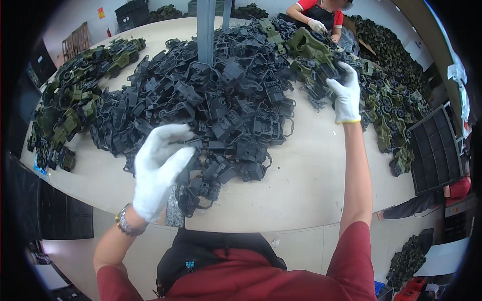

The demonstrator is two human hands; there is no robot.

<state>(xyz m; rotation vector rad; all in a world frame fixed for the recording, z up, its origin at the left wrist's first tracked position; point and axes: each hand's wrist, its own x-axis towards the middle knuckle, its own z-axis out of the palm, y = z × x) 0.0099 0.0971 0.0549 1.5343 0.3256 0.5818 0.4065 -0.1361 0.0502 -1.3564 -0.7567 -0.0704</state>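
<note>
Both my hands wear white gloves. My left hand (pixel 156 170) is open, its fingers curved and thumb apart, over the near left edge of a big heap of black plastic parts (pixel 221 110). These look like small box-shaped frames with loops. At the right of the heap, my right hand (pixel 346 98) reaches far over the table, thumb and fingers closed about the dark end of a green toy military vehicle (pixel 307 46). That end is blurred and partly covered by the fingers. More green toy vehicles (pixel 384 108) lie just beyond and right of this hand.
A grey metal post (pixel 205 35) rises from the heap. More green vehicles (pixel 63 108) line the left of the pale table (pixel 296 185). Across the table, a gloved co-worker (pixel 321 20) handles something. A black tray (pixel 436 150) stands at the right edge; another person's arm and leg show there.
</note>
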